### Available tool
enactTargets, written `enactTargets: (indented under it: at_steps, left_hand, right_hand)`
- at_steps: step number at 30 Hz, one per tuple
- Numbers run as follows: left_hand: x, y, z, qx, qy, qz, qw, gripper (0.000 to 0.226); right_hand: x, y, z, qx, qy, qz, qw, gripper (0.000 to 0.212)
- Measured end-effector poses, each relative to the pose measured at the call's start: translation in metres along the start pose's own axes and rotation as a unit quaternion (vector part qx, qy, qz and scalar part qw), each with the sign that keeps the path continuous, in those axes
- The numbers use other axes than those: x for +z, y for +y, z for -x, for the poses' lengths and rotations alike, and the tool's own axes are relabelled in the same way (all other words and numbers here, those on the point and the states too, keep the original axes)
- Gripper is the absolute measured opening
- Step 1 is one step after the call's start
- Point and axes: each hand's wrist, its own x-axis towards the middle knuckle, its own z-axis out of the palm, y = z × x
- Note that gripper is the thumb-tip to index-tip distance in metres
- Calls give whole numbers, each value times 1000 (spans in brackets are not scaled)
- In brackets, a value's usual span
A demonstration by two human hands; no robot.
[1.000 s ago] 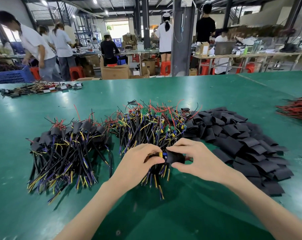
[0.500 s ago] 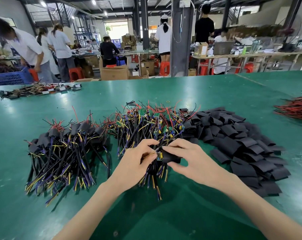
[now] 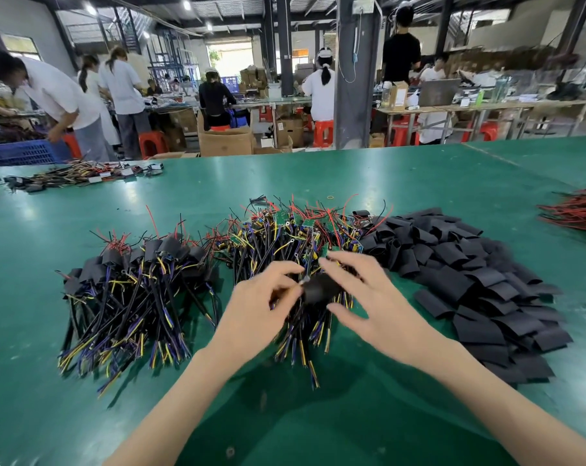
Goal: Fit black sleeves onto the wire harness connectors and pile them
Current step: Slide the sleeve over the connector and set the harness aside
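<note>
You are about midway: a sleeved pile (image 3: 133,280) lies left of the unsleeved heap (image 3: 285,237), loose sleeves (image 3: 469,280) right of it, and before it your left hand (image 3: 261,301) pinches one harness (image 3: 300,334), while blur hides whether your spread right hand (image 3: 375,301) grips its sleeve (image 3: 320,287).

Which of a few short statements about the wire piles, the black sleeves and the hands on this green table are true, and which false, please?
1. The heap of loose flat black sleeves lies right of the unsleeved multicoloured wire harnesses. True.
2. The pile of sleeved harnesses lies on the person's right. False: it lies on the left.
3. The left hand pinches a wire harness. True.
4. The bundle of red wires lies at the left edge of the green table. False: the right edge.
</note>
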Motion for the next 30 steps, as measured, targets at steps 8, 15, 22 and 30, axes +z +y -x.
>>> enactTargets:
  at_steps: [8, 15, 22, 30]
  left_hand:
    - [-78, -69, -17, -102, 290, -361, 880, 17]
    - [-89, -97, -6, -322, 198, -391, 839, 32]
    - [-64, -49, -50, -198, 205, -371, 884, 36]
    - [23, -35, -102, -238, -49, -295, 924, 26]
  right_hand:
    - [-4, 21, 0, 164, 9, 156, 974, 63]
    - [3, 40, 5, 273, -70, 237, 930, 52]
    - [1, 53, 5, 355, -63, 307, 881, 33]
    - [0, 54, 13, 406, -137, 304, 851, 38]
